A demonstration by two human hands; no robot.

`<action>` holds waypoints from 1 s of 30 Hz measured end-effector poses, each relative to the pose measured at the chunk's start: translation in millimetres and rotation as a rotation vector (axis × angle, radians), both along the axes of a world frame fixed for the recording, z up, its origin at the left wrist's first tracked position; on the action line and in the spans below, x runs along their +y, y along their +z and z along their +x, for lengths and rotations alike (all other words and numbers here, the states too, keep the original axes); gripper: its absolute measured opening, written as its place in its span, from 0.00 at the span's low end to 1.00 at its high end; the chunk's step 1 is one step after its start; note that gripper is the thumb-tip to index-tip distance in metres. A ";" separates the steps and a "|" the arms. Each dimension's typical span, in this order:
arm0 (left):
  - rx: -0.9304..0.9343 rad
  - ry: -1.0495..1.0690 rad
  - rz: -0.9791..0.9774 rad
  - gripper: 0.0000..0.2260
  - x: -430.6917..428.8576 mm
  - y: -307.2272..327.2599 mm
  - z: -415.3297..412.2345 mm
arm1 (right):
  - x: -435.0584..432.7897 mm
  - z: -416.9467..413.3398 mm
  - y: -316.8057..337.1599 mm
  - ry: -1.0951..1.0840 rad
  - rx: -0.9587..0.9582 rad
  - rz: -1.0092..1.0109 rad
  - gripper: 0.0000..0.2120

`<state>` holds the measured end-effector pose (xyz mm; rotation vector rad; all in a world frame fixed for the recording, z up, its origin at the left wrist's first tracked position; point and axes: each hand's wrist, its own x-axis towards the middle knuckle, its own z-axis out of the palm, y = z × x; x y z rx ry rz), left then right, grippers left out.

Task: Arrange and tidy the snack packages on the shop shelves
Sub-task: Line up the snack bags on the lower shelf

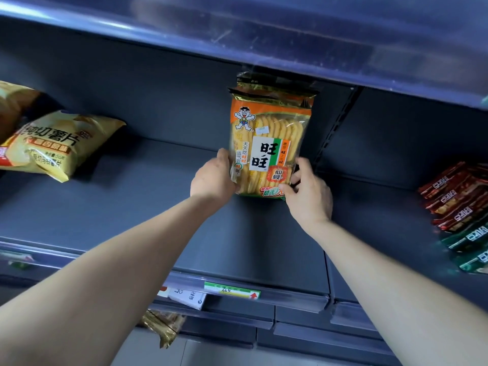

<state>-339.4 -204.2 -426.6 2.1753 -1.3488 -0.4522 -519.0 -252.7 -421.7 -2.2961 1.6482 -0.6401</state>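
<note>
- Both bare arms reach out and up to the shelf [126, 207], wrists angled in toward each other.
- The left hand [214, 178] grips the rice cracker pack [269, 143] at its 8 o'clock edge, thumb in front. Can't see the other fingers.
- The right hand [309, 196] is at 4 o'clock, fingers curled round the bottom corner.
- The pack stands upright mid-shelf, long axis 12-to-6, print facing out, top just under the upper shelf [290, 40].
- A chip bag [58, 146] lies off at 9 o'clock, well apart.
</note>
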 end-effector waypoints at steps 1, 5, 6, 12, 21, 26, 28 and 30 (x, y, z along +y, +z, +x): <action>0.004 0.001 0.002 0.22 -0.2 -1.4 0.2 | -0.5 0.8 -2.1 -0.013 0.000 0.020 0.22; 0.020 -0.014 0.026 0.20 1.6 -5.8 1.4 | -1.8 -1.4 -8.2 -0.048 0.007 0.097 0.15; 0.020 -0.015 0.029 0.20 2.1 -5.9 1.7 | -2.1 -2.0 -7.6 -0.045 0.013 0.104 0.15; 0.008 -0.008 0.082 0.25 8.4 0.2 3.7 | -1.8 -6.3 -0.5 -0.046 0.038 0.160 0.20; -0.038 0.038 0.206 0.22 48.4 6.7 10.3 | 16.2 -17.4 6.1 -0.064 0.181 0.286 0.13; -0.086 0.073 0.248 0.21 87.0 12.2 19.2 | 41.0 -10.3 12.1 0.043 0.251 0.334 0.11; -0.129 0.084 0.258 0.20 104.0 14.9 25.6 | 51.3 -1.2 14.6 0.095 0.273 0.343 0.11; -0.175 0.105 0.264 0.20 121.5 18.1 34.4 | 61.4 11.0 17.6 0.148 0.283 0.348 0.10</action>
